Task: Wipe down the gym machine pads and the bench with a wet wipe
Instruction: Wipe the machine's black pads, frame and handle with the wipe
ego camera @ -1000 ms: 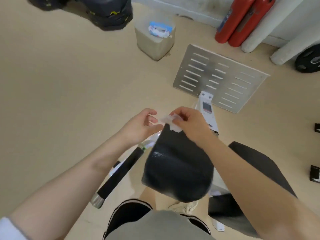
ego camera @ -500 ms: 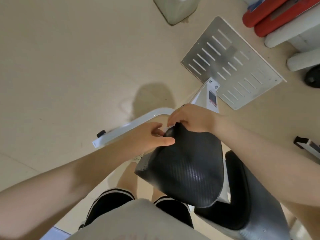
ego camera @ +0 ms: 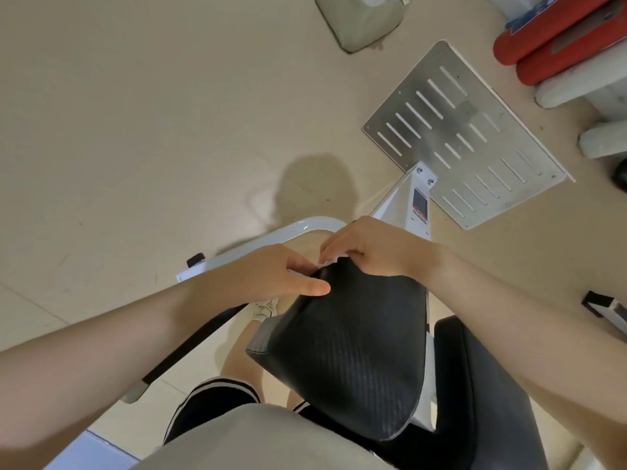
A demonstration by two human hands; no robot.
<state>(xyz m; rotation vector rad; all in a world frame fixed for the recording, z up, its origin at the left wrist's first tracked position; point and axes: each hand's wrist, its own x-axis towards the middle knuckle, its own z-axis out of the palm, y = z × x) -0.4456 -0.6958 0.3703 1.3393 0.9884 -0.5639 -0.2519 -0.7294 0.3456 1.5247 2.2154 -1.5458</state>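
A black textured machine pad (ego camera: 353,354) stands below me, its narrow top end pointing away. A small white wet wipe (ego camera: 326,262) shows between my two hands at that top end. My left hand (ego camera: 281,274) pinches the wipe's left edge, thumb lying along the pad's top corner. My right hand (ego camera: 376,247) curls over the pad's top and holds the wipe's other edge. Most of the wipe is hidden under my fingers. A second black pad, the seat (ego camera: 488,395), lies lower right.
The machine's white frame tube (ego camera: 278,237) and a slotted metal footplate (ego camera: 464,137) lie ahead. A pale plastic jug (ego camera: 359,22) stands on the beige floor at the top. Red cylinders (ego camera: 556,35) and white rolls (ego camera: 576,89) sit top right.
My head has tilted down and nearer to the pad. Both hands lowered the wipe from above the pad onto its top end and have stayed there since.
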